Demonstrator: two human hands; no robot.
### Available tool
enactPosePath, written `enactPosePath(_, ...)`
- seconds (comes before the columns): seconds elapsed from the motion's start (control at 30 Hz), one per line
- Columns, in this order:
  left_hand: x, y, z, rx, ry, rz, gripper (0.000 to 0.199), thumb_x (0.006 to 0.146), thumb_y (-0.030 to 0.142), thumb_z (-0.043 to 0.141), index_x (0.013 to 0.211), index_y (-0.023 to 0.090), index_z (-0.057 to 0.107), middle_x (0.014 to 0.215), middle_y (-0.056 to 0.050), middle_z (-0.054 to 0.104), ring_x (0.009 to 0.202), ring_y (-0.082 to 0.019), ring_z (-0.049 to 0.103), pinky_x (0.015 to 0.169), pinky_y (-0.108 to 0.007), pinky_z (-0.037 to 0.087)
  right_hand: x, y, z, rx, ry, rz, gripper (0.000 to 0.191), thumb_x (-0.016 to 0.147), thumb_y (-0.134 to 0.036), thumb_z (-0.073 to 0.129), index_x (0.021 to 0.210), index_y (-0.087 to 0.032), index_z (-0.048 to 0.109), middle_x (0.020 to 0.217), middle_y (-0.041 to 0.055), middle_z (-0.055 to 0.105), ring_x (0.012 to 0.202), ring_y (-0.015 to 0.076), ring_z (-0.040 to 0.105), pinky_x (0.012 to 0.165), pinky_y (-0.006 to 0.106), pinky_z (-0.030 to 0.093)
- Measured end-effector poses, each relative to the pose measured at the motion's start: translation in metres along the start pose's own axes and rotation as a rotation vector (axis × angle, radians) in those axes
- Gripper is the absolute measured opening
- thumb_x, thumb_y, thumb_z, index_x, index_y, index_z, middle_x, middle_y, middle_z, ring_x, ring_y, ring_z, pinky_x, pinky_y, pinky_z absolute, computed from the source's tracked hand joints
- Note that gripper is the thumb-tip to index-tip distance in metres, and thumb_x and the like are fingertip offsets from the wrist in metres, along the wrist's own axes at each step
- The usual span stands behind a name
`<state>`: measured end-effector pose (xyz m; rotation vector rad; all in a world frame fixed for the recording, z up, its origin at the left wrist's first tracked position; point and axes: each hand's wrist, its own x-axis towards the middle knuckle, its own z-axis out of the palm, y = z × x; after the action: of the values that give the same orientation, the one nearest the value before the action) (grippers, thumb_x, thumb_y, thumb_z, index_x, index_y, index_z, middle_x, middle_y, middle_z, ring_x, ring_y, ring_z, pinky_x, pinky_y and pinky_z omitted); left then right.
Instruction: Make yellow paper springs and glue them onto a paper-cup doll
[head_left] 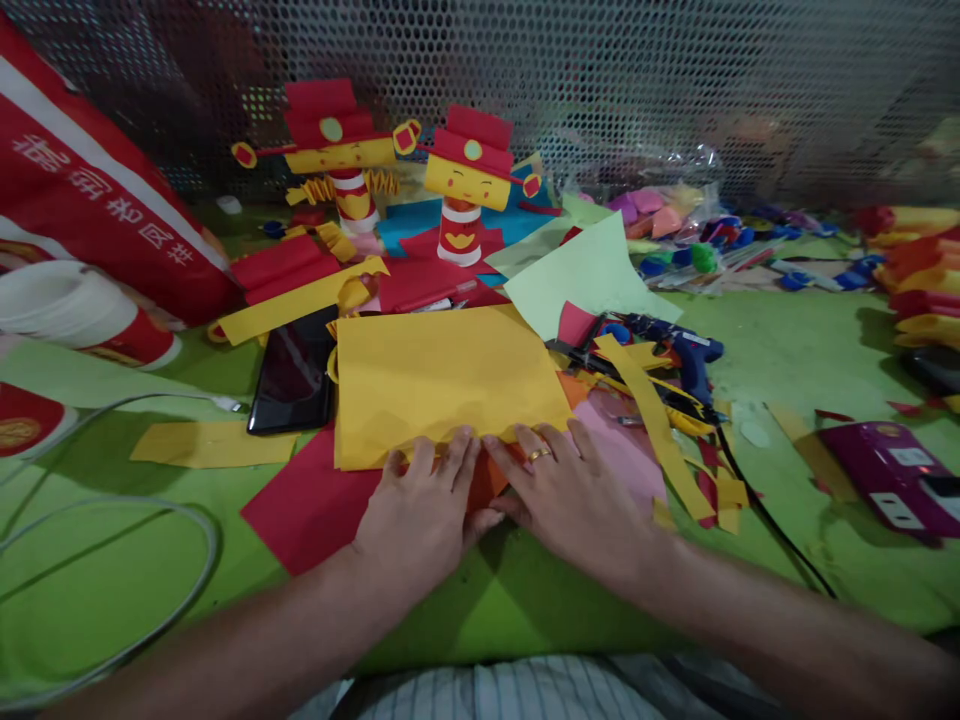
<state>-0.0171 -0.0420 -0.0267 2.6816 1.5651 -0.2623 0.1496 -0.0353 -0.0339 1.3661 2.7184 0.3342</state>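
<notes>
A yellow sheet of paper [450, 375] lies in front of me, its near edge looking folded or bent up. My left hand [420, 500] rests on the left half of that edge, fingers stretched forward and apart. On the right half lies my right hand [566, 480], a ring on one finger, its fingers spread too. Both thumbs point inward and meet just below the edge. Under the yellow sheet a red sheet [300, 510] sticks out at the left, and a pink sheet [622, 455] shows at the right. What the fingertips cover is hidden.
Two red-and-yellow paper figures [469, 180] on cups stand behind. A black phone [292, 370] lies left of the sheet, near a white cable [202, 530]. A blue glue gun [694, 350] and paper strips are to the right, with a purple power socket box [896, 475] farther over.
</notes>
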Motion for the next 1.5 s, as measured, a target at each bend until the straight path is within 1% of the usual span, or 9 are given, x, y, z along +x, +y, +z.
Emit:
enactPosePath(0.2,-0.001,0.000,0.004,-0.001,0.052,0.005,0.054,0.088,0.048,0.038,0.132,0.016,0.045,0.137,-0.010,0.046,0.115,-0.035,0.049,0.084,-0.053,0.047,-0.001,0.000,0.007,0.016,0.066,-0.002,0.053,0.085,-0.051,0.044,0.122,-0.015,0.055,0.111,0.0190,0.061,0.108,0.0343,0.053,0.091,0.052,0.037)
enactPosePath(0.63,-0.004,0.002,0.011,-0.006,0.067,-0.025,0.056,0.090,0.049,0.029,0.134,0.017,0.042,0.137,-0.010,0.045,0.123,-0.040,0.041,0.089,-0.058,0.043,0.001,-0.005,0.001,0.052,-0.073,0.046,0.055,0.086,-0.049,0.043,0.131,-0.017,0.047,0.117,0.0219,0.057,0.109,0.0390,0.051,0.088,0.061,0.034)
enactPosePath(0.9,-0.028,-0.023,0.034,0.034,0.217,-0.010,0.079,0.085,0.064,0.019,0.133,0.005,0.041,0.136,-0.023,0.043,0.128,-0.035,0.037,0.100,-0.051,0.034,-0.002,-0.003,-0.002,0.053,-0.119,0.028,0.052,0.090,-0.044,0.035,0.133,-0.016,0.043,0.117,0.0217,0.056,0.110,0.0382,0.050,0.088,0.060,0.033)
enactPosePath(1.03,-0.046,-0.042,0.037,0.044,0.181,-0.118,0.083,0.086,0.062,0.013,0.129,-0.001,0.044,0.134,-0.025,0.044,0.127,-0.034,0.039,0.100,-0.049,0.035,-0.004,-0.001,0.002,0.038,-0.085,0.019,0.052,0.090,-0.044,0.035,0.133,-0.015,0.042,0.115,0.0218,0.056,0.107,0.0373,0.051,0.086,0.058,0.035)
enactPosePath(1.17,-0.055,-0.051,0.021,0.031,0.090,-0.199,0.075,0.087,0.057,0.017,0.127,0.001,0.047,0.130,-0.023,0.049,0.124,-0.033,0.043,0.101,-0.052,0.032,-0.003,-0.001,0.003,0.045,-0.081,0.016,0.054,0.089,-0.046,0.036,0.132,-0.014,0.043,0.113,0.0218,0.058,0.103,0.0367,0.053,0.084,0.058,0.036)
enactPosePath(1.27,-0.046,-0.036,0.001,0.060,0.029,-0.247,0.073,0.088,0.055,0.020,0.124,-0.001,0.050,0.128,-0.024,0.051,0.126,-0.034,0.040,0.104,-0.055,0.026,-0.002,-0.001,0.000,0.050,-0.073,0.018,0.053,0.090,-0.046,0.035,0.131,-0.014,0.045,0.114,0.0211,0.058,0.105,0.0354,0.053,0.089,0.058,0.033)
enactPosePath(1.33,-0.034,-0.017,-0.008,0.051,0.052,-0.200,0.069,0.090,0.051,0.020,0.128,0.001,0.047,0.134,-0.021,0.046,0.130,-0.032,0.034,0.106,-0.054,0.024,-0.001,-0.002,-0.002,0.055,-0.065,0.020,0.052,0.090,-0.043,0.035,0.129,-0.012,0.047,0.114,0.0214,0.059,0.106,0.0357,0.052,0.091,0.060,0.031)
enactPosePath(1.4,-0.021,0.004,-0.012,0.005,0.057,-0.109,0.066,0.091,0.049,0.019,0.132,0.001,0.041,0.139,-0.020,0.039,0.132,-0.029,0.031,0.107,-0.048,0.027,0.000,-0.002,-0.002,0.068,-0.056,-0.010,0.049,0.090,-0.038,0.035,0.128,-0.009,0.048,0.118,0.0226,0.057,0.113,0.0364,0.049,0.094,0.061,0.028)
enactPosePath(1.5,-0.007,0.024,-0.006,-0.086,0.006,-0.022,0.067,0.091,0.050,0.021,0.131,0.001,0.043,0.137,-0.020,0.043,0.129,-0.029,0.037,0.106,-0.043,0.031,0.001,-0.003,0.003,0.112,-0.035,-0.092,0.046,0.090,-0.029,0.034,0.127,-0.004,0.049,0.130,0.0228,0.049,0.124,0.0323,0.041,0.101,0.055,0.027)
